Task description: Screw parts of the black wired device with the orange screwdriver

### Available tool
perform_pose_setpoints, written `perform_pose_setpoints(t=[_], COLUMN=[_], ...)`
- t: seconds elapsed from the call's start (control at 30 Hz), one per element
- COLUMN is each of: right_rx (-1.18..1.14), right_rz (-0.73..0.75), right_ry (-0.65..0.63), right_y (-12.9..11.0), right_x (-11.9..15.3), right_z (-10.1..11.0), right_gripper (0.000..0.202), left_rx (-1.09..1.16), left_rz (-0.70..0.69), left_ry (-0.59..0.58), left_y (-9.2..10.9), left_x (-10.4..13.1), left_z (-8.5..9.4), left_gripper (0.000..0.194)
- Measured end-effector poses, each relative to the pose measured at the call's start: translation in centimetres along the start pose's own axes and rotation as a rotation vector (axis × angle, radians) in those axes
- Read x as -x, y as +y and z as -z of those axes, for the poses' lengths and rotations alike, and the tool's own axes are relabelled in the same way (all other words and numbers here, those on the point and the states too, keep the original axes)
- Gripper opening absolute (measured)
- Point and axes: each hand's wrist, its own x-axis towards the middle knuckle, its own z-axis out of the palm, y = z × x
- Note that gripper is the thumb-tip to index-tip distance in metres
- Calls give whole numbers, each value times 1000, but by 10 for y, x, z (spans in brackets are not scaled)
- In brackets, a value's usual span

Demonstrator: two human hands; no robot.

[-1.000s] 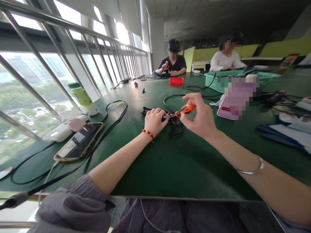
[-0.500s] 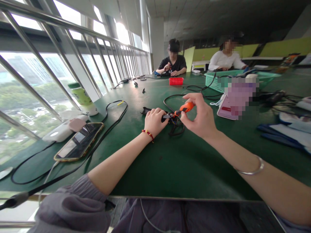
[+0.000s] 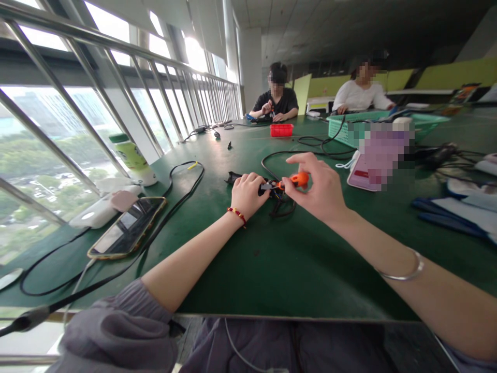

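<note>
My left hand is closed round a small black device with thin wires, low over the green table. A short, flat metal-coloured part shows by its thumb. My right hand holds an orange and black screwdriver between thumb and fingers, with the index finger lifted off the handle. The tool points left at the device; its tip is too small to make out. A black cable loops on the table just below the two hands.
On the left lie a phone, a white case, a green-lidded bottle and a black strap. Ahead is a red tray. A green basket and pink phone stand right. Two people sit across the table.
My right hand's grip on the screwdriver has shifted, with the index finger now stretched out further. The screwdriver lies flatter. My left hand has hardly moved.
</note>
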Motion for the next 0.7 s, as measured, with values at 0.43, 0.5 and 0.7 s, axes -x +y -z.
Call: perform_pose_setpoints(t=[0.43,0.5,0.7], right_rx=[-7,-3,-54], right_rz=[76,57,148], right_ry=[100,97,150], right_y=[1,1,2], right_x=[1,1,0], right_z=[-4,-5,-3], right_gripper=[18,15,33], left_rx=[-39,-38,-33], left_rz=[20,16,15], left_ry=[-12,-14,-17], left_y=[3,2,2], left_x=[0,0,0], left_z=[1,1,0], left_gripper=[17,17,15])
